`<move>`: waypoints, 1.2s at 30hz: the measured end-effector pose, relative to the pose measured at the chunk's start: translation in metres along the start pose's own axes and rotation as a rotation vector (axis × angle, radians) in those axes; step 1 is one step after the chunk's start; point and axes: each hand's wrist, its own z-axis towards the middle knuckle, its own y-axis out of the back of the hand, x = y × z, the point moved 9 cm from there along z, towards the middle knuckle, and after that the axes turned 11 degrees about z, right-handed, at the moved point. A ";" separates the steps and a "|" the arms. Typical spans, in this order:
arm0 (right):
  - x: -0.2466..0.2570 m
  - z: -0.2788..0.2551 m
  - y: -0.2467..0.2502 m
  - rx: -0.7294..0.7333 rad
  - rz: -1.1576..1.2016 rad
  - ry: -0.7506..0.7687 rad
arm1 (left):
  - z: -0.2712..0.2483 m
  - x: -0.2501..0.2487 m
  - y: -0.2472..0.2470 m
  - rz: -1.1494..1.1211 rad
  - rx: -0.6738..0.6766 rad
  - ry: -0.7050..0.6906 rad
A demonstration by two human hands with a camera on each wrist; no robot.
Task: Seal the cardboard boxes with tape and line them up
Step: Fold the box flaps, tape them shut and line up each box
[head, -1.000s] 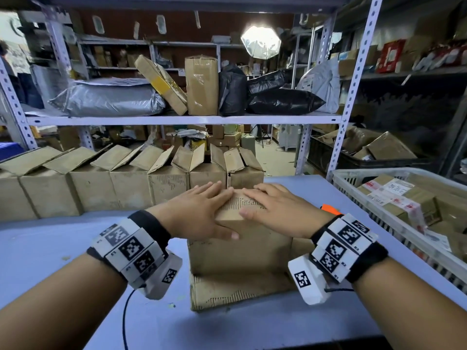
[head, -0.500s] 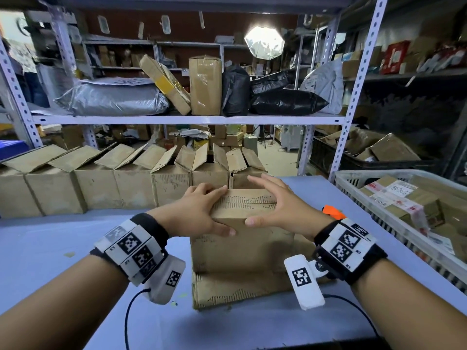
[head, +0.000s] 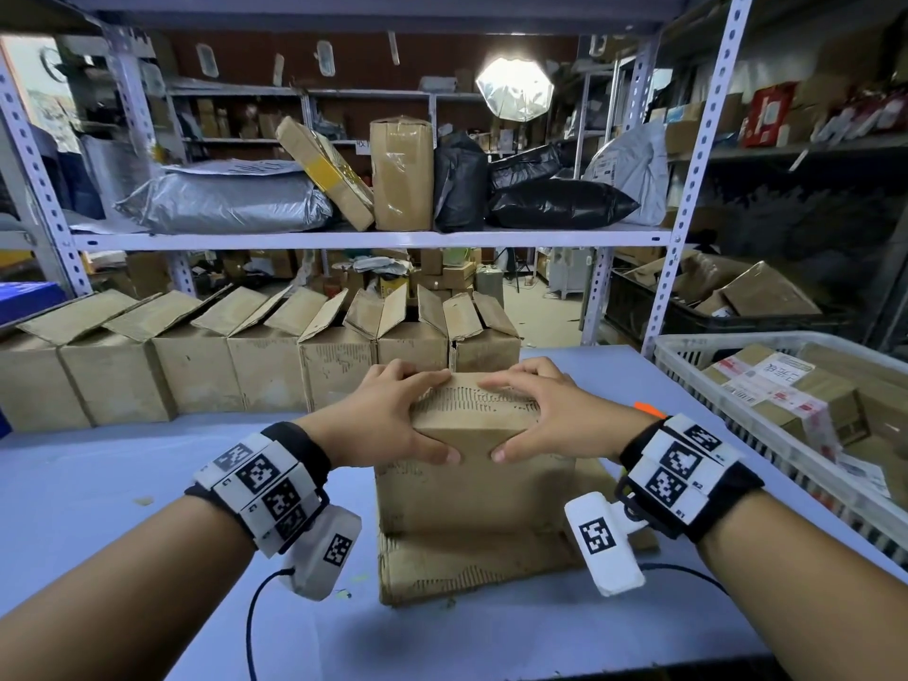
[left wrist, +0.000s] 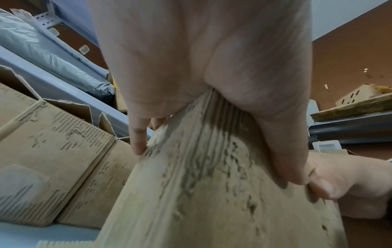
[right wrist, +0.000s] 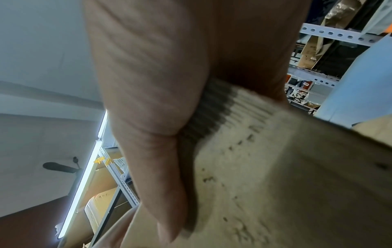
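A worn cardboard box (head: 474, 479) stands in the middle of the blue table (head: 98, 484), its lower front flap lying flat on the table toward the person. Both hands clasp its closed top from either side. The left hand (head: 388, 420) curls its fingers over the far top edge while its thumb presses the near face just under the rim; the right hand (head: 545, 420) mirrors that grip, and the two thumb tips sit close together at the front. The left wrist view shows the two thumbs nearly meeting on the scuffed cardboard. Just behind the held box, a row of open boxes (head: 265, 366) with raised flaps runs along the back of the table. To the right sits a white plastic crate (head: 737, 415) holding taped parcels, and a metal shelf (head: 368, 238) above the row carries bagged and boxed packages.
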 end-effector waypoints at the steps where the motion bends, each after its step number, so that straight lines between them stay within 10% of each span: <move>1: 0.001 -0.001 0.001 -0.011 0.009 0.007 | 0.001 0.000 0.000 -0.001 0.007 -0.001; 12: -0.004 -0.030 0.068 -0.307 0.306 0.124 | 0.013 0.013 0.024 -0.172 -0.089 -0.083; 15: -0.019 -0.040 0.117 -0.585 0.642 0.170 | 0.022 0.015 0.000 -0.076 0.058 -0.043; 24: -0.089 0.003 0.195 -1.035 0.523 -0.163 | 0.058 -0.009 -0.077 0.368 0.527 -0.027; 36: -0.165 0.121 0.150 -0.792 0.336 -0.544 | 0.084 -0.008 -0.099 0.567 0.605 -0.101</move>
